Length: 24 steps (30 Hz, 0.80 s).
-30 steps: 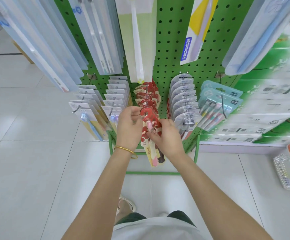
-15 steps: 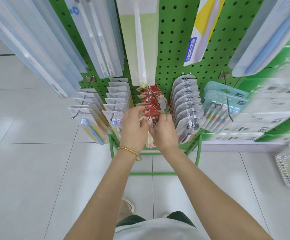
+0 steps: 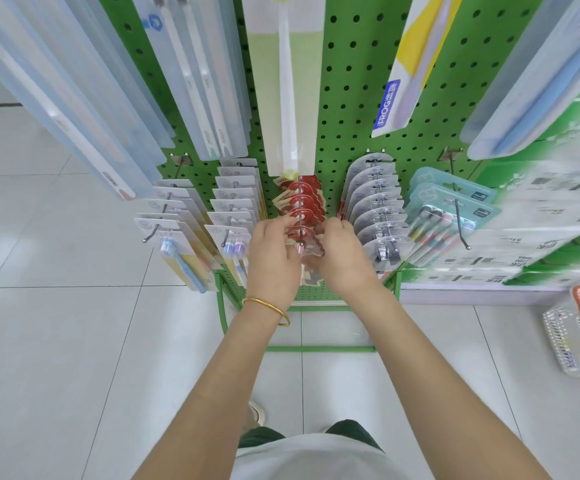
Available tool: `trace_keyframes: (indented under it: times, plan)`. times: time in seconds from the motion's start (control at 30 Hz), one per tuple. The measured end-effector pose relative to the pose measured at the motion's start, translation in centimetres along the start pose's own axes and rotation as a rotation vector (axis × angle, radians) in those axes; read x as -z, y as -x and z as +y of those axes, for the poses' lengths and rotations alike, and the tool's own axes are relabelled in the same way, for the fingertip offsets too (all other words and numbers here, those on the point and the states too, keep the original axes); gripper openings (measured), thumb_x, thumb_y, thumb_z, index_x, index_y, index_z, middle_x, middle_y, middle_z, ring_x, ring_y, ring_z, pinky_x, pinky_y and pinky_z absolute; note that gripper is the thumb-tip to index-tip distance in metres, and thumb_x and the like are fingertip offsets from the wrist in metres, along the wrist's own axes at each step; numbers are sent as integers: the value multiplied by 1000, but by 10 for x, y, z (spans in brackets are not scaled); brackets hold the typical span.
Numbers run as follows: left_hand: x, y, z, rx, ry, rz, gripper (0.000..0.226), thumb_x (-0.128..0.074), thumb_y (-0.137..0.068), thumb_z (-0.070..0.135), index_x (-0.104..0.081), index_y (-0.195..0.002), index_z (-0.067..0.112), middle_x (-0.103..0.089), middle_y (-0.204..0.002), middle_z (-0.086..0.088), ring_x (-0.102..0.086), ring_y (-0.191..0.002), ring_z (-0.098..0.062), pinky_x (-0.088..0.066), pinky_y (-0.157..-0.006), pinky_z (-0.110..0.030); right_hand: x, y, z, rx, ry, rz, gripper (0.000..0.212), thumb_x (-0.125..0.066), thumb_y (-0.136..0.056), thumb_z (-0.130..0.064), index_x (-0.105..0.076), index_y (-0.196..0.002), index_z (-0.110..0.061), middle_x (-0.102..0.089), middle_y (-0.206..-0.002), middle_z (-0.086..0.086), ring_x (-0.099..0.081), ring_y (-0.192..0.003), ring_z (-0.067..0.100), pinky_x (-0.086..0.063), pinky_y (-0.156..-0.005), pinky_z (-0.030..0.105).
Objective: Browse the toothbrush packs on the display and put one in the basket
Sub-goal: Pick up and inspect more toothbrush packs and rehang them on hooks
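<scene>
Left hand (image 3: 274, 261) and right hand (image 3: 345, 259) are both on the front red pack (image 3: 302, 235)!
Each hand pinches a side edge; the pack has a red ring-shaped top and a clear blister showing a pink brush head, and hangs at the tip of the pegboard's (image 3: 351, 98) middle hook (image 3: 302, 220). The basket (image 3: 565, 341) sits on the floor, far right.

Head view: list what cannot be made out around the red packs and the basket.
All in the head view.
Front red pack: lower part hidden behind the left hand and right hand.
Basket: cut off by the right edge; contents unreadable.
Right shelf labels: motion-blurred, print illegible.
</scene>
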<state>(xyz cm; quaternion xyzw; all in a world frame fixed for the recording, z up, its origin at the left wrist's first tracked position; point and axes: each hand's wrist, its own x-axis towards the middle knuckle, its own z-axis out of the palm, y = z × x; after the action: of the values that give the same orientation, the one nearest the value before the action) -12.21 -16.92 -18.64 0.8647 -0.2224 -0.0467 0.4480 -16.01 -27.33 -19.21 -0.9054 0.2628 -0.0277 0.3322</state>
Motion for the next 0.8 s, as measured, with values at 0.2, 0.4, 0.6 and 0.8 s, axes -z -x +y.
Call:
trace_keyframes:
  times: [0.2, 0.4, 0.6, 0.8]
  plan:
    - [3, -2, -4, 1, -19, 2, 45, -41, -85, -10, -52, -125, 6, -45, -121, -10, -49, -113, -23, -37, -104, -30, 27, -13, -10, 72, 9, 160, 30, -54, -92, -6, -51, -121, -4, -49, -120, 13, -53, -104, 28, -43, -88, 34]
    - [4, -1, -2, -33, -32, 14, 42, -40, -87, -9, -53, -125, 3, -47, -122, -14, -45, -116, -20, -30, -100, -17, 26, -76, -22, 111, -31, 276, 31, -42, -93, -3, -56, -120, -6, -59, -118, 16, -54, -108, 36, -45, -89, 46]
    - [6, 0, -3, -26, -45, -16, 46, -39, -84, -10, -52, -125, 6, -48, -116, -16, -44, -112, -24, -36, -102, -32, 18, -95, -24, 67, -38, 217, 23, -42, -97, -11, -56, -114, -6, -63, -112, 14, -57, -101, 34, -47, -83, 42]
    - [7, -1, -1, -16, -36, -21, 46, -38, -85, -10, -52, -126, 7, -44, -122, -10, -47, -116, -22, -36, -104, -31, 23, -104, -23, 53, -73, 188, 15, -50, -94, -11, -62, -103, -7, -66, -106, 10, -59, -97, 29, -43, -73, 31]
